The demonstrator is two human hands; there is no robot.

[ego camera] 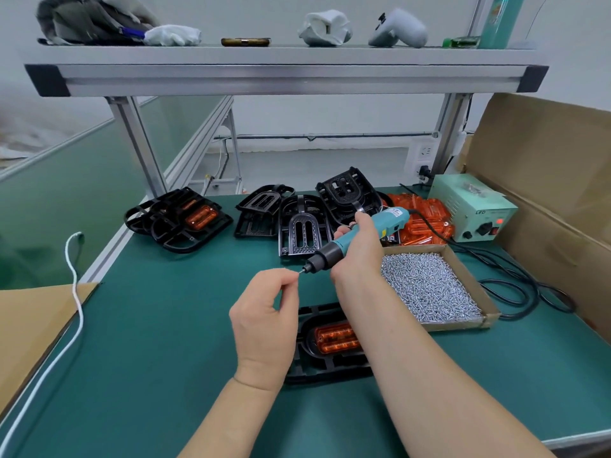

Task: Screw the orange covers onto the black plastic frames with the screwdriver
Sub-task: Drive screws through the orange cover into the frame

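Right hand (pixel 358 249): closed around the screwdriver (pixel 350 239), which is held tilted, tip down-left.
Left hand (pixel 267 312): fingertips pinched together at the bit tip — a screw there is too small to be made out.
Frame (pixel 325 365): laid on the mat (pixel 165 342) under both forearms, with an orange cover (pixel 335 338) seated in it.
Screws (pixel 426 285): heaped in a cardboard tray — just right of the right hand.
Spare frames (pixel 297 219): piled behind.

Cardboard box (pixel 542 180), white cable (pixel 75 292), green power unit (pixel 471 206), shelf (pixel 284 66)
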